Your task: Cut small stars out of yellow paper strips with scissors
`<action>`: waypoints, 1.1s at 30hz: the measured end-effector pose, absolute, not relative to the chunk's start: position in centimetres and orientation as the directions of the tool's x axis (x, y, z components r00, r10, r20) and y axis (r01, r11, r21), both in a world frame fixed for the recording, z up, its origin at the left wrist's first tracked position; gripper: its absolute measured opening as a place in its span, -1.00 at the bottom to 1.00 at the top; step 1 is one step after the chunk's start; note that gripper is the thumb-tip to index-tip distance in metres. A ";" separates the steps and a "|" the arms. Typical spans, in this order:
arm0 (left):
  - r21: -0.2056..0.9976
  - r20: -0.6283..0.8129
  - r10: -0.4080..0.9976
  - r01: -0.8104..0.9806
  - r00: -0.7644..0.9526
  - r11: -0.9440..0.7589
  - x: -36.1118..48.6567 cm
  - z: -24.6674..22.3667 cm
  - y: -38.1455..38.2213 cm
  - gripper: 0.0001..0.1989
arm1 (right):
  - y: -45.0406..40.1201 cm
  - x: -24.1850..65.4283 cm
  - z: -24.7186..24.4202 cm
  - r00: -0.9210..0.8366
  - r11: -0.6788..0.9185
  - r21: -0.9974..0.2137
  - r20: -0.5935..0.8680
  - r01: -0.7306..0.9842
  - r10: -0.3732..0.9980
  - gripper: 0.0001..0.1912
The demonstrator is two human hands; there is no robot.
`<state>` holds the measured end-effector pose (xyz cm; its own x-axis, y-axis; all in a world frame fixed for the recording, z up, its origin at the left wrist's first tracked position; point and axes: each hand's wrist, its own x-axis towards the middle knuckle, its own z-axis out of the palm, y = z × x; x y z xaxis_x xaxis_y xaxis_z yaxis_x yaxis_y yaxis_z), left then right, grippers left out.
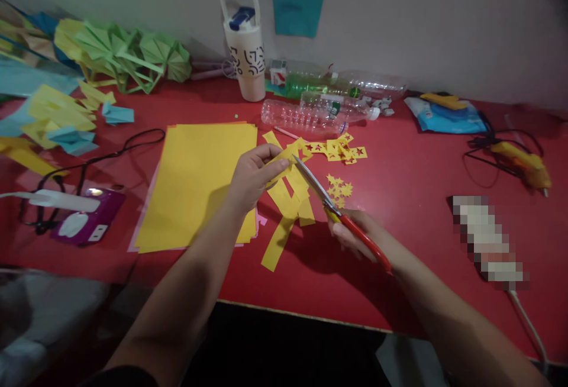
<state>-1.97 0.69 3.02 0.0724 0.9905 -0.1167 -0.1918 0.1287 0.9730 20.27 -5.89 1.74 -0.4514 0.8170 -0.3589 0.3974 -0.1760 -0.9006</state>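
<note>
My left hand (257,174) pinches a yellow paper strip (287,156) between thumb and fingers, above the red table. Red-handled scissors (323,193) are gripped in my right hand (355,232), their blade tips meeting the strip just past my left thumb. Under the strip lie loose yellow paper strips (278,246), some overlapping. Small cut-out yellow stars (339,190) form a little heap beside the blades. Beyond them are yellow paper scraps (339,149) with star-shaped holes. A stack of yellow paper sheets (202,180) lies to the left, partly covered by my left forearm.
Clear plastic bottles (306,118) and a white tumbler (246,61) stand or lie along the back. Green folded paper (128,55) is at back left. A purple power socket (91,218) with cables sits left. A yellow glue gun (521,165) and a blurred-out object (488,242) lie right.
</note>
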 end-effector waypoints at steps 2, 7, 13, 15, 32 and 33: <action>0.973 -0.116 0.990 -0.191 0.076 0.128 -2.0 3.0 0.7 -0.76 | -5.9 20.3 1.7 -0.448 -0.174 -0.900 -0.357 0.400 0.820 -0.44; 0.974 -0.098 0.992 -0.199 0.075 0.111 -2.1 2.7 0.9 -0.78 | -5.9 20.3 1.8 -0.444 -0.184 -0.898 -0.365 0.399 0.818 -0.44; 0.977 -0.093 0.993 -0.186 0.073 0.106 -2.0 2.7 0.8 -0.77 | -5.9 20.2 1.9 -0.442 -0.190 -0.900 -0.365 0.392 0.819 -0.42; 0.977 -0.099 0.992 -0.183 0.073 0.111 -2.0 2.8 0.7 -0.76 | -5.8 20.2 1.9 -0.443 -0.188 -0.902 -0.362 0.390 0.820 -0.42; 0.973 -0.102 0.985 -0.193 0.139 0.128 -2.5 2.9 1.1 -0.74 | -5.6 20.9 1.4 -0.468 -0.268 -0.902 -0.409 0.340 0.783 -0.38; 0.968 -0.096 0.983 -0.213 0.158 0.129 -2.5 2.8 1.1 -0.74 | -5.6 21.0 1.2 -0.471 -0.273 -0.905 -0.406 0.326 0.783 -0.38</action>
<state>-2.52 1.11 2.82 0.1577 0.9828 -0.0962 -0.2135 0.1290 0.9684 20.96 -5.60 1.18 -0.4708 0.7834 -0.4057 0.3257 -0.2729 -0.9052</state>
